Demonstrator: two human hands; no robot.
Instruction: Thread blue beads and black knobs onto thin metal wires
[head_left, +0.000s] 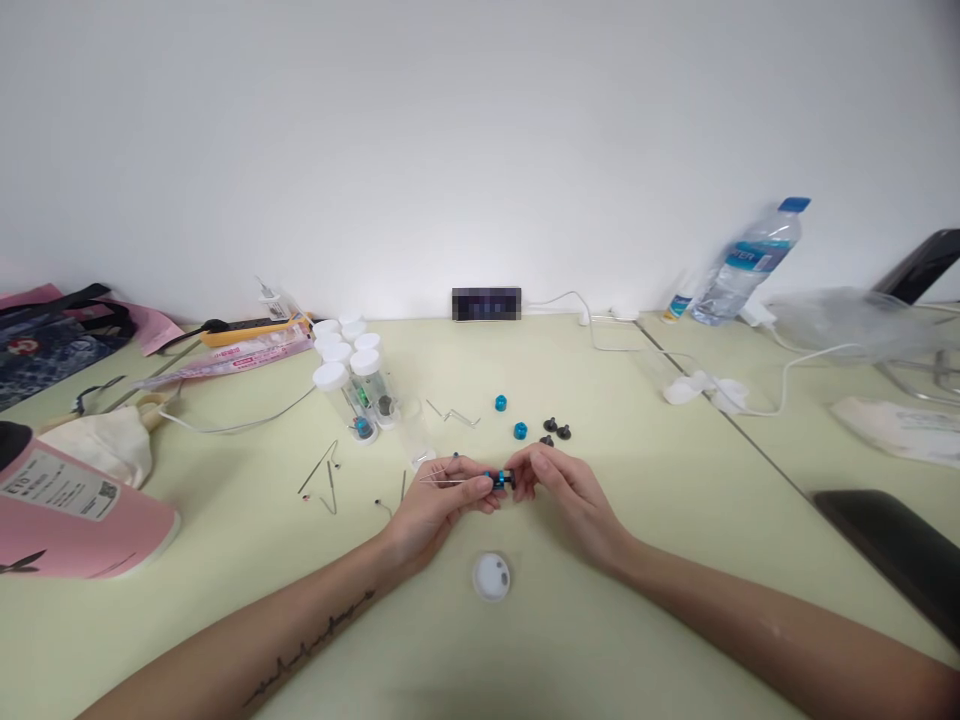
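Over a pale yellow-green counter (600, 620), the left hand (435, 505) grips thin metal tweezers (450, 481) while the right hand (562, 490) pinches a small blue-and-black cylindrical part (501, 479) held between both, seemingly mid-assembly. The next move looks to call for a steady, fine alignment. Loose blue knurled nuts (511, 417), black screws (556, 429) and a white round lid (492, 576) lie nearby. The part's detail is too small to make out.
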